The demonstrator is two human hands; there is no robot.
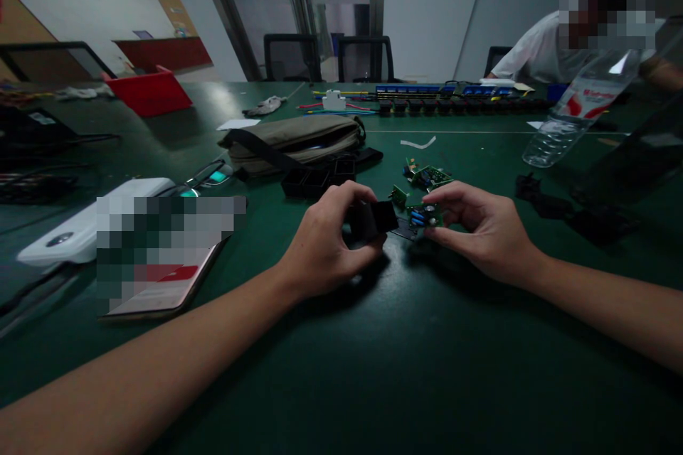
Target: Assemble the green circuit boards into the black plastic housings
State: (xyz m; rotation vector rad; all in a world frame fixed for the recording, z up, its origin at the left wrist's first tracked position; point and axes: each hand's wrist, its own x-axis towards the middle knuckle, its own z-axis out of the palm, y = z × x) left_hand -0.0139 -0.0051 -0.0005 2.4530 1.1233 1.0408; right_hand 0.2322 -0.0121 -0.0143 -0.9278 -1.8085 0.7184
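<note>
My left hand (334, 242) is closed around a black box-shaped housing (383, 217), whose dark open end seems to face right. Pinched between the thumb and fingers of my right hand (474, 224) is a small green circuit board (425, 215) with blue and silver parts on it. The board and the housing are a short gap apart, just above the table. Behind them lie more circuit boards (431, 175). Several black housings (314, 179) stand together beyond my left hand. A thin dark piece (405, 229) lies between my hands; its kind is unclear.
On the green table (363, 370), a phone (176, 263) and a white device (101, 217) lie left. A khaki bag (293, 142) sits behind the housings. At right are a tilted plastic bottle (581, 110) and black pieces (576, 210). A person (538, 46) sits at the far right.
</note>
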